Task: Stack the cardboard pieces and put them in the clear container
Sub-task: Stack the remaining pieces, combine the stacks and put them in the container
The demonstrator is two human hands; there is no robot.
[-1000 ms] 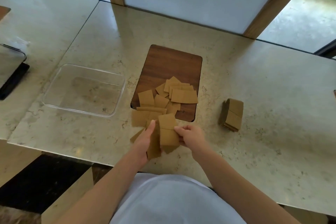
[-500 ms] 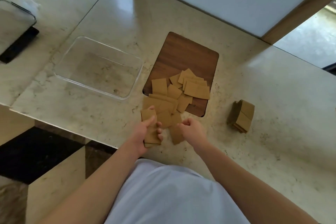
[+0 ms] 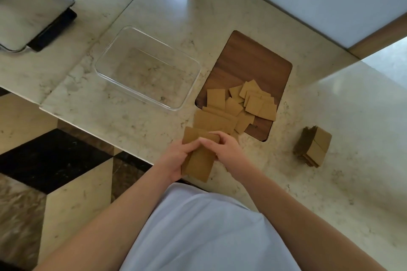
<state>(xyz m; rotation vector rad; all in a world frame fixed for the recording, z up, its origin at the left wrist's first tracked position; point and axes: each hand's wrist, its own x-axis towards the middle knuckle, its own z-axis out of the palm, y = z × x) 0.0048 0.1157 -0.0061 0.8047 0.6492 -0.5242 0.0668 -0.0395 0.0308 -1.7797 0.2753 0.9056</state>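
1. Cardboard pieces [image 3: 199, 161] gathered into a small bundle sit between both hands at the near edge of the marble counter [image 3: 330, 160], the bundle's lower corner reaching almost to that edge.
2. The left hand [image 3: 176, 160] has its fingers curled round the bundle's left side, thumb across the top face; the right hand [image 3: 222, 147] pinches the bundle's upper right part with curled fingers. Both grips are closed on the cardboard.
3. Just beyond the hands, loose pieces [image 3: 237, 108] lie overlapped in a scatter. Some rest on the counter, the rest on the near end of a dark wooden board [image 3: 248, 61] set flush in the stone.
4. The far half of the board is bare wood.
5. The clear container [image 3: 147, 68] stands to the left of the board, close beside it but not touching, holding no cardboard. Its near long rim faces the counter's left corner.
6. Bare counter lies between the hands and the container.
7. A finished stack [image 3: 312, 146] of pieces sits well to the right, apart from the scatter, with open stone all round it.
8. At far left, on the adjoining slab, a clear lid [image 3: 28, 9] rests tilted on a black object [image 3: 55, 28].
9. Below the counter edge shows patterned floor [image 3: 55, 156].
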